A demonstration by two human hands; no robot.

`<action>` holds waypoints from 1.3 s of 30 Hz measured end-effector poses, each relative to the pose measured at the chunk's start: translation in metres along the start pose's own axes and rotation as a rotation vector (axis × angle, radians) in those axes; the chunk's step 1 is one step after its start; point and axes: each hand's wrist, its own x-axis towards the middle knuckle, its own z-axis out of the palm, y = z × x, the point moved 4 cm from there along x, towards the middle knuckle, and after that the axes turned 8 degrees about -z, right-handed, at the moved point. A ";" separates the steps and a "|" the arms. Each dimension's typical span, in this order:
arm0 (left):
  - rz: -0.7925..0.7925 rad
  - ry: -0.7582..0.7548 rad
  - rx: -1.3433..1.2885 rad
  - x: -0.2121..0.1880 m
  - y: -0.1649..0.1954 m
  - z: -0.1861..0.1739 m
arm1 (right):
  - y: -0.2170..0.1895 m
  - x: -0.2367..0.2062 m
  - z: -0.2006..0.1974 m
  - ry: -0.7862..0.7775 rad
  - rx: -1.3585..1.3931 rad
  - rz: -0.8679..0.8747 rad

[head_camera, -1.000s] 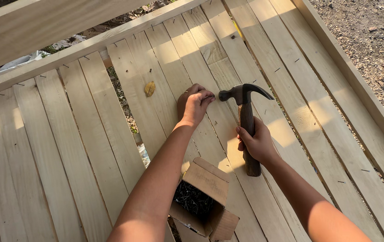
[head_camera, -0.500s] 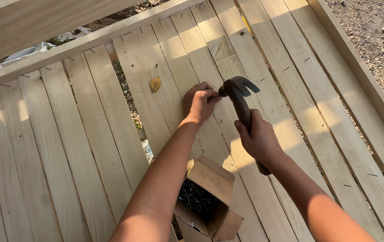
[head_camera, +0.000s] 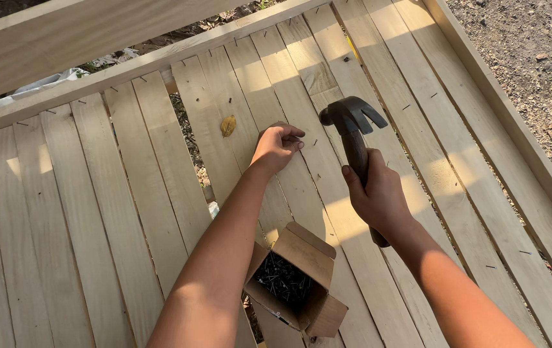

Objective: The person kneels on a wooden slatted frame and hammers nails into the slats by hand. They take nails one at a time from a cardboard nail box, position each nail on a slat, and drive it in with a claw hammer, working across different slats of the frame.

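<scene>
hammer [head_camera: 352,129] raised (right hand [head_camera: 379,196]), slats [head_camera: 127,193]

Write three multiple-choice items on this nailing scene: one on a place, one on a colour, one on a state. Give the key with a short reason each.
1. Where does the cardboard box sit?
A. On the gravel
B. On the planks between the person's forearms
C. On the top rail

2. What colour is the dry leaf on the planks?
A. Yellow-brown
B. Bright green
C. Red

3. How is the hammer held?
A. Lying flat on the planks
B. Inside the box
C. Raised in the right hand, head above the planks

Key: B, it stands open, full of dark nails, between the arms; A, it looks yellow-brown; C, the right hand grips the handle while the left hand rests its fingertips on a plank.
</scene>
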 end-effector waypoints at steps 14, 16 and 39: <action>-0.235 -0.307 0.473 -0.222 0.088 -0.014 | -0.039 -0.023 -0.015 -0.094 0.276 0.099; -0.183 -0.335 0.698 -0.230 0.079 -0.009 | -0.048 -0.031 -0.020 -0.093 0.307 0.104; 0.163 -0.220 1.551 -0.233 -0.019 0.073 | -0.051 -0.057 -0.044 -0.044 0.396 0.084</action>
